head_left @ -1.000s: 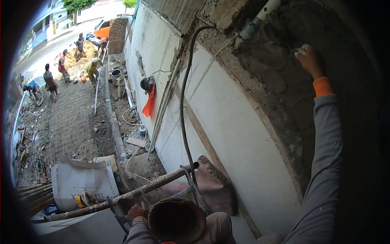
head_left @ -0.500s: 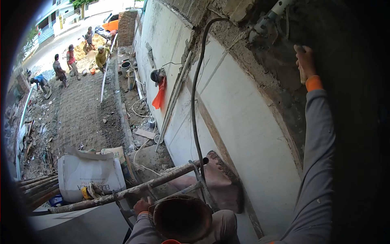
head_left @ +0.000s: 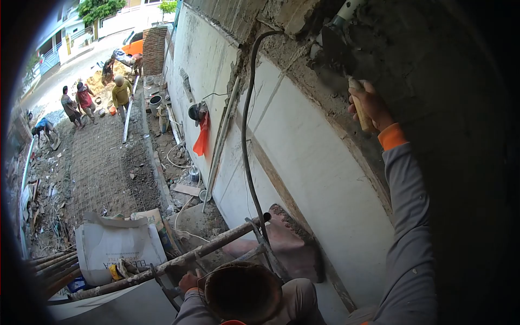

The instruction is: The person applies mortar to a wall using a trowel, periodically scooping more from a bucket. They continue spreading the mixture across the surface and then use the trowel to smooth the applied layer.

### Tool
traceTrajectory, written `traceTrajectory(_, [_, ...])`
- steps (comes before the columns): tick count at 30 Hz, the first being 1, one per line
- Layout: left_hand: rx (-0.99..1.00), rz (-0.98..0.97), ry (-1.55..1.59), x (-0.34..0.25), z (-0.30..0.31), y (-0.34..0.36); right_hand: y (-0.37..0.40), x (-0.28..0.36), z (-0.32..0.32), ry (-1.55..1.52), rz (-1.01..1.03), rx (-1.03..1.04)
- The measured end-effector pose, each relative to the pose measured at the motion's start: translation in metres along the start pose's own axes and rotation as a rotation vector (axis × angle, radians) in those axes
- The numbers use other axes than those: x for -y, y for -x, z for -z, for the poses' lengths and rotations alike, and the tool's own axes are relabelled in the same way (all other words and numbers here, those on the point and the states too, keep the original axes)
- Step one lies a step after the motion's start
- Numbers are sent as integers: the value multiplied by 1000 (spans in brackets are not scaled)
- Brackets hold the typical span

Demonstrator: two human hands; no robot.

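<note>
My right hand [head_left: 370,105] is wrapped round the wooden handle of a trowel [head_left: 362,111], its dark blade against wet mortar on the wall [head_left: 379,59], just below a white pipe [head_left: 346,12]. My left hand [head_left: 189,280] is closed at the rim of a dark, round bucket [head_left: 242,292] by my lap, beside a metal scaffold pipe [head_left: 200,253]. What its fingers grip is too small to make out. The bucket's inside looks dark.
Below, several people [head_left: 122,97] work around a ground mesh [head_left: 97,168]. A black hose [head_left: 245,130] hangs along the white wall [head_left: 319,146]. A white sack [head_left: 119,246] lies behind the scaffold pipe. A helmet [head_left: 196,112] hangs on the wall.
My right hand has moved left with the trowel, whose blade now shows near the white pipe. The view has shifted slightly. Below, the person in yellow stands more upright.
</note>
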State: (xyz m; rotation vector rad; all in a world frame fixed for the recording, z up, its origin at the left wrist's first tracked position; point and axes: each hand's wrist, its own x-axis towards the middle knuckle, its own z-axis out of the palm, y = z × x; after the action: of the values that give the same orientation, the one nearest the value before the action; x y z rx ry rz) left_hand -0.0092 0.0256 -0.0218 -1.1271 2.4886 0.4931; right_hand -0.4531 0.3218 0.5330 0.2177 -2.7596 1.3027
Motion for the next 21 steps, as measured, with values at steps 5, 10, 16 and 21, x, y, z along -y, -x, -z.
traceTrajectory(5, [-25,0,8,-3,2,3,-45,-19,-22,647,225,-177])
traceTrajectory(10, [-24,12,0,0,-3,-1,-90,-11,3,602,31,-330])
traceTrajectory(16, [-26,17,-3,1,-5,-2,-64,24,57,518,44,-387])
traceTrajectory(21, [-21,26,16,0,-2,-2,-19,37,97,449,43,-403])
